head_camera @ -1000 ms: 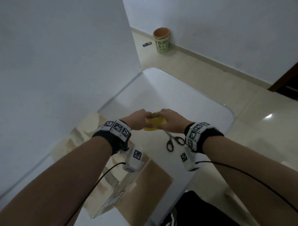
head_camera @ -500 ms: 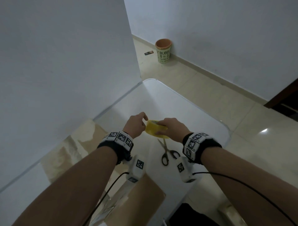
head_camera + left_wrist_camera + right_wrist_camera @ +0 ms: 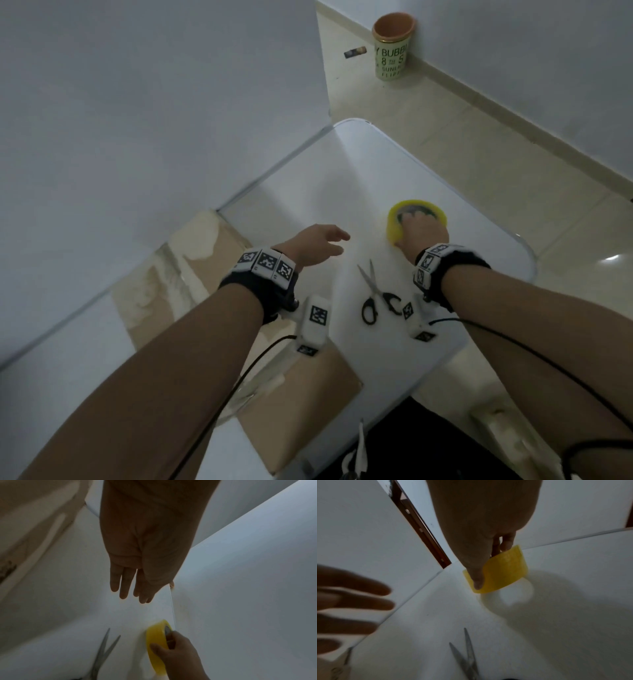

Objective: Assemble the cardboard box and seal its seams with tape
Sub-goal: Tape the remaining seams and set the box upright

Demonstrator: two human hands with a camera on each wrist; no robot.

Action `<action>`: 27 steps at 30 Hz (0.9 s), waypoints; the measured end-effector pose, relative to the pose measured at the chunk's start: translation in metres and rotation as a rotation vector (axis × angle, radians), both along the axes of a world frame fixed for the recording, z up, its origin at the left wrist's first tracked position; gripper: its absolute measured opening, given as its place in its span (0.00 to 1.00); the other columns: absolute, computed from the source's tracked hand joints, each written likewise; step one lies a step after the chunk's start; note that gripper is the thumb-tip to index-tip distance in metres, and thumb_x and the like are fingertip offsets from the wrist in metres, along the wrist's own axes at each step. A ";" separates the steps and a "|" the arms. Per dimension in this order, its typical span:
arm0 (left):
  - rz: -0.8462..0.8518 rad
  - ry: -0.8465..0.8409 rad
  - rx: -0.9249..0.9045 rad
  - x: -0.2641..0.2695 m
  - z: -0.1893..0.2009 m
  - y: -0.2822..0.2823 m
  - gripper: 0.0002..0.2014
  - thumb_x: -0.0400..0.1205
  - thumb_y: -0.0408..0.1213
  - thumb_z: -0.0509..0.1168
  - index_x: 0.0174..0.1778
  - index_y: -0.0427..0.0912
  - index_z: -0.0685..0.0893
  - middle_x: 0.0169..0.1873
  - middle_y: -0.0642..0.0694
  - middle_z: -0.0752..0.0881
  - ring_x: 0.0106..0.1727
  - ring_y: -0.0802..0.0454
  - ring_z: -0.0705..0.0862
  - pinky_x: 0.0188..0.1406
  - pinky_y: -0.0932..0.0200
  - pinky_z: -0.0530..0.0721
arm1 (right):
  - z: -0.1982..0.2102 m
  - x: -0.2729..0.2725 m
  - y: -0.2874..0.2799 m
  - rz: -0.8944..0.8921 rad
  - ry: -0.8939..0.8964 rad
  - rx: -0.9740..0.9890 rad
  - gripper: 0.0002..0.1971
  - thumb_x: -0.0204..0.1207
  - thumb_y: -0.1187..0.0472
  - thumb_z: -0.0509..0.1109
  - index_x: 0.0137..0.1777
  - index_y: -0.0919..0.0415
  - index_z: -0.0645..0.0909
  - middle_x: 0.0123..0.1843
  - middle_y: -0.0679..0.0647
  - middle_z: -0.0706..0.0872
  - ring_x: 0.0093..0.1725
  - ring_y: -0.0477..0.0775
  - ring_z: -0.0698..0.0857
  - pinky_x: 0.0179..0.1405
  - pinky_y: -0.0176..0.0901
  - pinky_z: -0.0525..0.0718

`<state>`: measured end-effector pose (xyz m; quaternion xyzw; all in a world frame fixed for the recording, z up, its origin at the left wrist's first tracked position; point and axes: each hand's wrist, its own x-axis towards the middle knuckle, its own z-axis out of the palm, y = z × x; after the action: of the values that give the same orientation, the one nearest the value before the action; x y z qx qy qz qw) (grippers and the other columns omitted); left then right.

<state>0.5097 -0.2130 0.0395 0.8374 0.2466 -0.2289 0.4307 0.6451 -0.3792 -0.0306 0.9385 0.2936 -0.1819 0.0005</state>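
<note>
My right hand (image 3: pixel 423 233) grips the yellow tape roll (image 3: pixel 393 228) with its fingers through the core, low over the white table (image 3: pixel 342 178) towards its right edge. In the left wrist view a thin strand of clear tape (image 3: pixel 172 608) runs from the roll (image 3: pixel 156 635) up to the tips of my left thumb and forefinger, which pinch its end. My left hand (image 3: pixel 329 243) hovers left of the roll, its other fingers straight. The flattened brown cardboard box (image 3: pixel 308 404) lies under my left forearm, partly hidden by it.
Scissors (image 3: pixel 375 294) lie on the table between my wrists, blades pointing away. A wall borders the table on the left. A green and orange bin (image 3: pixel 392 51) and a small dark item (image 3: pixel 355 52) are on the tiled floor beyond the table.
The hands were together at the roll; my right hand has carried the roll off to the right and my left hand has stayed back, so a strand of tape is drawn out between them.
</note>
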 end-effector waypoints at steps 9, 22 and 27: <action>0.246 -0.126 -0.008 -0.042 0.016 0.027 0.14 0.81 0.28 0.64 0.61 0.41 0.85 0.59 0.42 0.86 0.58 0.46 0.86 0.58 0.52 0.83 | -0.003 -0.013 0.015 -0.173 0.144 0.479 0.16 0.77 0.61 0.68 0.63 0.64 0.76 0.63 0.63 0.79 0.61 0.62 0.79 0.61 0.53 0.77; 0.163 -0.395 0.405 -0.142 0.026 -0.005 0.05 0.81 0.45 0.67 0.47 0.48 0.82 0.38 0.53 0.83 0.36 0.60 0.78 0.35 0.69 0.74 | 0.018 -0.162 -0.002 -0.485 1.536 0.792 0.28 0.80 0.37 0.58 0.61 0.59 0.83 0.58 0.53 0.87 0.58 0.50 0.84 0.68 0.47 0.76; -0.098 -0.260 0.441 -0.176 0.015 -0.019 0.18 0.76 0.60 0.65 0.37 0.48 0.76 0.32 0.54 0.79 0.31 0.56 0.75 0.31 0.61 0.73 | 0.014 -0.190 -0.001 -0.608 1.544 1.007 0.07 0.81 0.55 0.67 0.43 0.56 0.80 0.44 0.50 0.85 0.49 0.48 0.83 0.58 0.41 0.79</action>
<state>0.3341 -0.2317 0.0549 0.9445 0.1923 -0.0806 0.2540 0.4553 -0.3801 -0.0163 0.4870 0.0014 -0.5931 -0.6412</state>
